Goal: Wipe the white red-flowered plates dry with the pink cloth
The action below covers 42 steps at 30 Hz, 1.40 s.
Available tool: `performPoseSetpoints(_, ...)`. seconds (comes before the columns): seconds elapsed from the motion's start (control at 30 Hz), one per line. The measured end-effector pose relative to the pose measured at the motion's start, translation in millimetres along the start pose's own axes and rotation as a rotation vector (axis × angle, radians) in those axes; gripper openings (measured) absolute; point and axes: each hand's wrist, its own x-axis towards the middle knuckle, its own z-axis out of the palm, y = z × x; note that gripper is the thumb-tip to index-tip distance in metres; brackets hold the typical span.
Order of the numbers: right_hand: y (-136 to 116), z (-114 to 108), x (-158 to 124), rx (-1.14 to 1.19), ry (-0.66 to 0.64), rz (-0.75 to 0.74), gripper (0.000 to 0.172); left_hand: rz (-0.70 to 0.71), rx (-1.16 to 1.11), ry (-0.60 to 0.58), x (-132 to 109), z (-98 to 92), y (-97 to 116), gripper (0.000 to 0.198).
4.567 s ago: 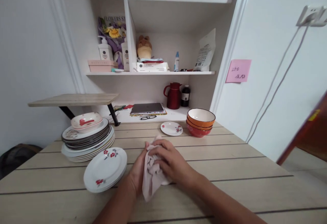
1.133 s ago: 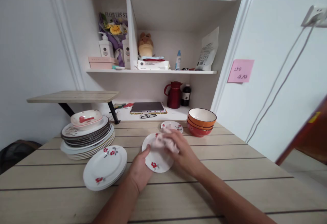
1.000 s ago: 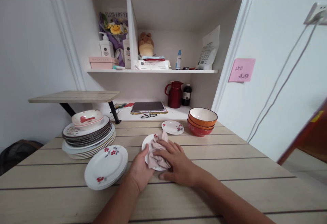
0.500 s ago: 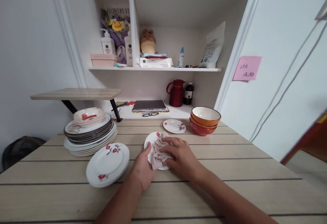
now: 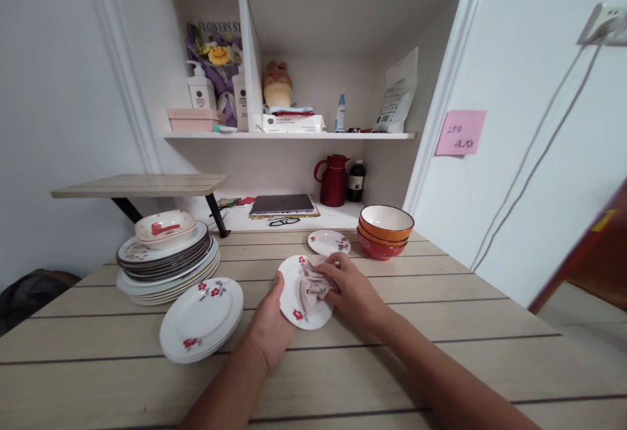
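My left hand point(image 5: 268, 329) holds a small white plate with red flowers point(image 5: 294, 299) by its lower left edge, just above the wooden table point(image 5: 441, 325). My right hand point(image 5: 353, 289) presses a crumpled pinkish cloth point(image 5: 310, 283) against the plate's face, fingers closed on the cloth. To the left lies a short stack of like flowered plates point(image 5: 202, 317). Another small flowered plate point(image 5: 328, 242) lies flat behind the held one.
A tall pile of mixed plates topped by a shallow dish point(image 5: 166, 257) stands at the left. Stacked orange and red bowls point(image 5: 385, 232) sit at the back right. Behind are white shelves with a red jug point(image 5: 334, 181), a dark bottle point(image 5: 356, 181), a tablet point(image 5: 283, 204) and glasses point(image 5: 284, 223).
Earlier both hands held only the bunched cloth. Now the left hand holds a small plate and the right hand has rubbed the cloth over its face, shifting toward the upper right.
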Motion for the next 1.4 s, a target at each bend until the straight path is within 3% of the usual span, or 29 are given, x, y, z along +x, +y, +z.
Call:
performPoseSetpoints(0.1, -6, -11, -7, -0.047, -0.152, 0.036, 0.041, 0.005, 0.003, 0.009, 1, -4.0, 2, 0.052)
performPoseSetpoints(0.23, -26, -8, -13, -0.039, -0.253, -0.083, 0.038, -0.107, 0.081, 0.022, 1, -9.1, 5, 0.055)
performPoseSetpoints(0.4, -37, 8, -3, -0.042, -0.065, -0.154, 0.033, -0.114, 0.131, 0.019, 1, -9.3, 4, 0.055)
performPoseSetpoints(0.53, -26, 6, 6, -0.146, 0.057, -0.081, 0.038, -0.094, 0.070, -0.025, 3, -9.0, 2, 0.059)
performPoseSetpoints(0.6, -20, 1, 6, -0.173, 0.037, -0.002, 0.036, -0.087, 0.058, -0.022, 3, -10.0, 2, 0.060)
performPoseSetpoints(0.7, -18, -10, -1, -0.211, -0.103, 0.060, 0.032, -0.051, 0.018, -0.045, 4, -12.0, 2, 0.063)
performPoseSetpoints(0.87, -31, -16, -12, -0.166, -0.280, -0.079, 0.032, -0.093, 0.036, -0.056, 2, -11.6, 5, 0.074)
performPoseSetpoints(1.0, -42, -5, -7, -0.113, -0.201, -0.134, 0.039, -0.133, 0.048, -0.057, 0, -10.4, 5, 0.074)
performPoseSetpoints(1.17, -32, 0, 10, -0.208, 0.005, 0.064, 0.030, -0.079, 0.050, -0.094, 4, -13.7, 1, 0.071)
performPoseSetpoints(1.27, -18, -7, 10, -0.259, -0.058, 0.146, 0.031, -0.041, 0.032, -0.062, 7, -13.9, 0, 0.074)
performPoseSetpoints(1.4, -13, -20, -1, -0.227, -0.244, 0.107, 0.029, -0.047, -0.022, -0.075, 7, -13.7, 2, 0.078)
